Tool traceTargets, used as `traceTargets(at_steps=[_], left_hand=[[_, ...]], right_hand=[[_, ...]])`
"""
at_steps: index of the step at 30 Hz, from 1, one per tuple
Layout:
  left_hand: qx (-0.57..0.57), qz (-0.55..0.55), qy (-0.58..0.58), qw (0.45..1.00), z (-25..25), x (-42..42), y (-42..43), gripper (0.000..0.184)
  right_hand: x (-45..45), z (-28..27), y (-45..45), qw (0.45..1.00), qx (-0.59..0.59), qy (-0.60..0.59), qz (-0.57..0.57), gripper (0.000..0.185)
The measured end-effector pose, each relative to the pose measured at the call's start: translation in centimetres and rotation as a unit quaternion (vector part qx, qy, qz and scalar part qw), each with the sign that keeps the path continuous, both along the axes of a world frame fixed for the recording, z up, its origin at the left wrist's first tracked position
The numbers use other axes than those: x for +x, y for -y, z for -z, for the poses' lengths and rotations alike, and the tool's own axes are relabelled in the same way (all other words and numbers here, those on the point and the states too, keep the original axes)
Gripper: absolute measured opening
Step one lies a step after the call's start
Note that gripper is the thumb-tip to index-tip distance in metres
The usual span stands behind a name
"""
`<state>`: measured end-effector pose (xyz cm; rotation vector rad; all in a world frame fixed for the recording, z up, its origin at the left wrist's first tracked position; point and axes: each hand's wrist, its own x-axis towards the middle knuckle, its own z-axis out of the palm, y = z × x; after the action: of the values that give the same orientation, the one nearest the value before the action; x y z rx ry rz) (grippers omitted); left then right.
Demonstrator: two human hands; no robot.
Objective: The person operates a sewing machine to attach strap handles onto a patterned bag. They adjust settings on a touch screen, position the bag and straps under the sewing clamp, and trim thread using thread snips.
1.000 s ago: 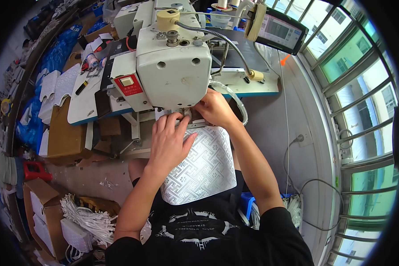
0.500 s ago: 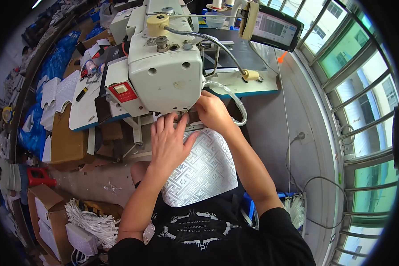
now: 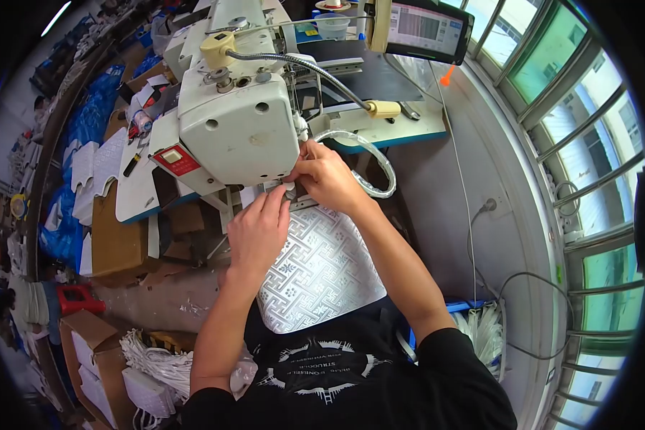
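Observation:
A white sewing machine [image 3: 240,132] stands in front of me. A white panel with a silver lattice and flower pattern [image 3: 319,269] hangs from its working area toward my lap. My left hand [image 3: 260,226] is open, its fingers stretched out near the panel's far left edge, beside a small pale piece [image 3: 289,189] under the machine head. My right hand [image 3: 328,175] is closed at the head's lower right corner, thumb and fingers pinched together. What it pinches is hidden. The needle area is mostly covered by the hands and the head.
A control screen [image 3: 426,30] is mounted at the upper right, by barred windows. A clear hose [image 3: 380,161] loops right of my right hand. Cardboard boxes [image 3: 118,247] and bundled white straps [image 3: 158,362] are at the left. A screwdriver [image 3: 132,165] lies on the machine table.
My view has shifted, so the machine appears farther left. My left hand has drawn back slightly, its thumb closer to the fingers. My right fingers remain pinched beside the machine head.

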<state>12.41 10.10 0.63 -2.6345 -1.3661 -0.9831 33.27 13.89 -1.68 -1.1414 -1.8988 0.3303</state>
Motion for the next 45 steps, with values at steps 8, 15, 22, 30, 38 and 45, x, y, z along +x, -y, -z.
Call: traceTargets(at_steps=[8,15,22,30,38,45], left_hand=[[0.009,0.008,-0.047,0.999,0.4,0.7,-2.0,0.018],[-0.014,0.030,0.007,0.999,0.2,0.2,-1.9,0.014],[-0.040,0.055,0.071,0.995,0.2,-0.3,-2.0,0.014],[-0.034,0.073,0.090,0.993,0.5,-0.2,-2.6,0.014],[-0.061,0.087,-0.059,0.993,-0.6,-0.6,-1.6,0.022],[-0.089,0.097,-0.057,0.990,-1.3,-1.0,0.0,0.028]], right_hand=[[-0.5,-1.0,0.9,0.973,-0.121,-0.064,0.184,0.016],[-1.0,-0.3,1.3,0.965,-0.084,-0.095,0.231,0.018],[-2.2,-0.4,1.2,0.956,-0.114,-0.225,0.152,0.016],[-1.2,0.1,-1.7,0.997,0.032,-0.052,0.053,0.016],[0.0,0.7,-2.0,0.998,0.064,0.014,-0.014,0.016],[0.1,-0.1,-2.1,0.996,0.059,0.071,-0.010,0.013]])
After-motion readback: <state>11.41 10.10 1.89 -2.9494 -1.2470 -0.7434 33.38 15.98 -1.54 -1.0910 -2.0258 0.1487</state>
